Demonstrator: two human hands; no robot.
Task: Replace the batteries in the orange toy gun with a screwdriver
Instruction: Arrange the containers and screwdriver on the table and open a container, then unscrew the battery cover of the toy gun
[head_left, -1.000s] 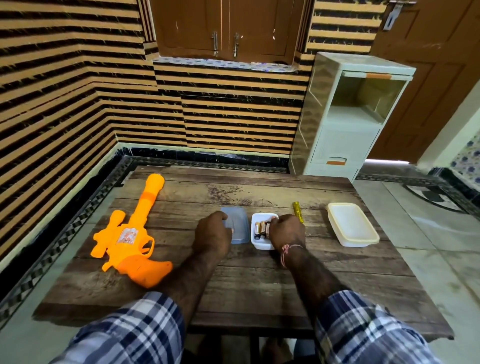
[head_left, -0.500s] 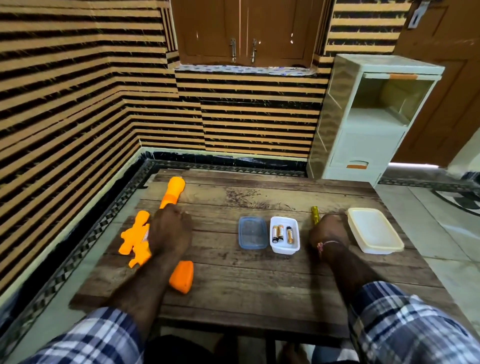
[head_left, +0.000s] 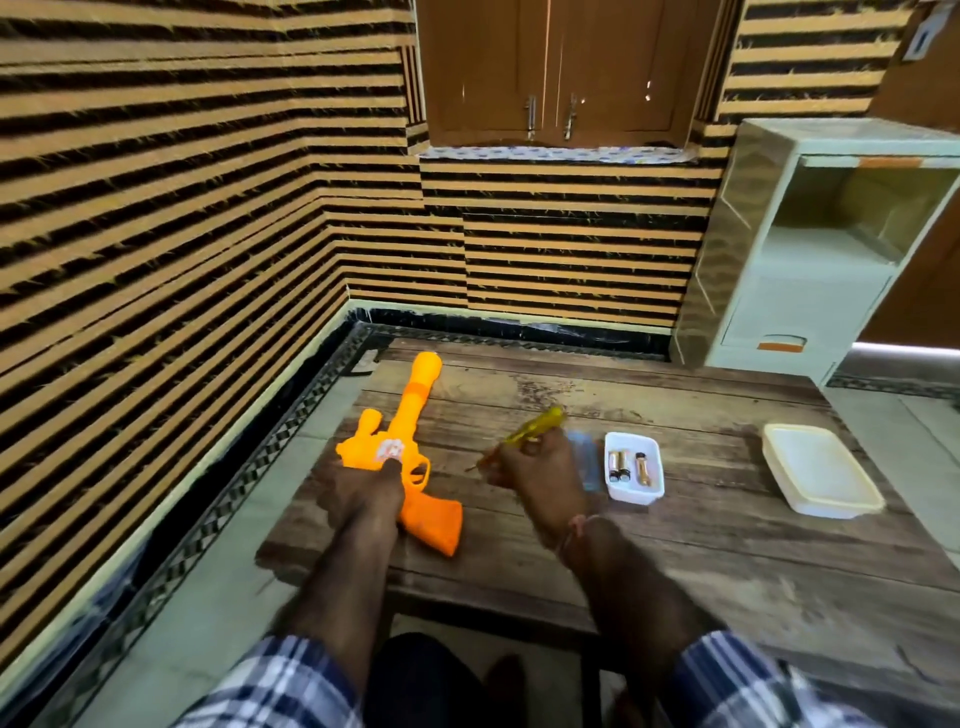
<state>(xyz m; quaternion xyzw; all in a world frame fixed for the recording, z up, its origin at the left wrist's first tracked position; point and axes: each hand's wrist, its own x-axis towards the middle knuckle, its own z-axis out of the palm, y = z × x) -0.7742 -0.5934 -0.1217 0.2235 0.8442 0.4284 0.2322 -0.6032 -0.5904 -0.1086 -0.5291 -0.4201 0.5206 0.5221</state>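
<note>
Left hand (head_left: 363, 493) is clasped on the toy gun (head_left: 410, 467); a screwdriver (head_left: 530, 431) is gripped, tilted, by the right hand (head_left: 540, 467).

Before you lies a wooden tabletop (head_left: 701, 545) of worn planks. On its right part you see a cream tub (head_left: 821, 470), closed with its lid, well apart from the other things. Past the far right corner stands a pale plastic cabinet (head_left: 810, 291) with an open shelf above and a drawer below with an orange handle. Striped walls (head_left: 182, 208) of tan and black meet at the corner ahead of you, and a brown cupboard (head_left: 550, 67) with two metal handles sits high in the far one.
</note>
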